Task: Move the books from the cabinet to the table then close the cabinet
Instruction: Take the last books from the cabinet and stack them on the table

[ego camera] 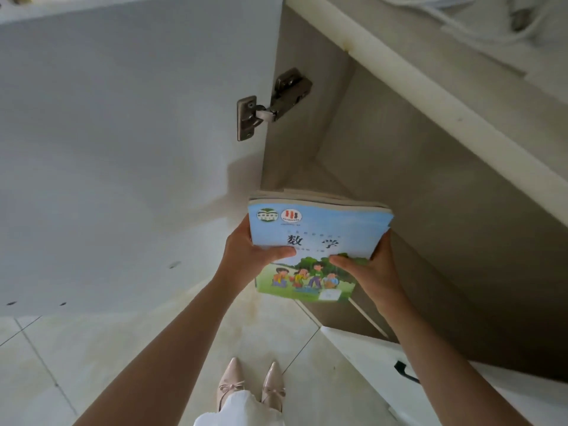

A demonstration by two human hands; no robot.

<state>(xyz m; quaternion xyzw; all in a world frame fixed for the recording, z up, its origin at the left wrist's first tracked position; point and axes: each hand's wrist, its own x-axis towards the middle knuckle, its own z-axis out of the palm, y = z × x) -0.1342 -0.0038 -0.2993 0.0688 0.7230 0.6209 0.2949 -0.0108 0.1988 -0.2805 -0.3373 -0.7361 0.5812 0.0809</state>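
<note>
Both of our hands are on the books (319, 241): our left hand (249, 250) grips the stack's left edge just below centre frame, thumb laid across the blue cover and fingers hidden beneath, while our right hand (365, 272) clamps the right edge in the same way, thumb on the green picture band. We count a small stack, several page blocks showing at the far edge under the top maths textbook. It lies roughly flat, its long axis running away from us toward the upper frame, its far end reaching into the open cabinet (415, 186) on the right and its near end jutting out over the tiled floor (92, 348). We cannot tell whether the stack is resting on the cabinet floor or is already lifted clear. Neither hand is nearer; they flank it evenly, so we judge the coming move to be a straight pull back toward us along that axis. The open cabinet door (123, 149) fills the left of the frame, close beside our left hand, and we should watch that clearance. No table is in view.
</note>
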